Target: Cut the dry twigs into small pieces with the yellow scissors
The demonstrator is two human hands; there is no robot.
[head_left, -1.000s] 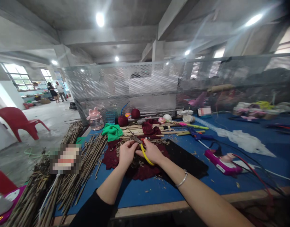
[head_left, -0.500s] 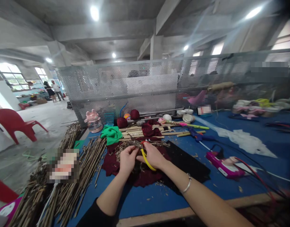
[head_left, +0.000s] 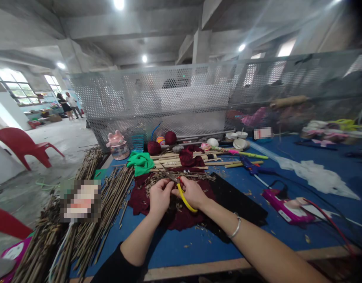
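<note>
My right hand [head_left: 194,193] is wrapped round a pair of shears [head_left: 187,202] with yellow handles, some red near the pivot, and metal blades. The blades point up and left, over the fingertips of my left hand [head_left: 159,196]. Thumb and fingers of that hand are pinched together just left of the shears; what they hold, if anything, is too small to make out. Both hands are above a dark red cloth [head_left: 181,221] strewn with dry plant bits. A heap of short dry stalks [head_left: 155,179] lies just beyond the fingers.
Long dry stalks [head_left: 110,208] lie along the left side. Behind are a green cloth [head_left: 140,162], dark red yarn balls [head_left: 170,138], rods and a pink-lidded jar [head_left: 119,147]. To the right are a blue glue gun [head_left: 252,166], a magenta power strip [head_left: 287,208] with cables and black fabric [head_left: 237,200].
The camera view has shifted slightly. My hands keep nearly the same pose over the cloth, with the shears still in my right hand.
</note>
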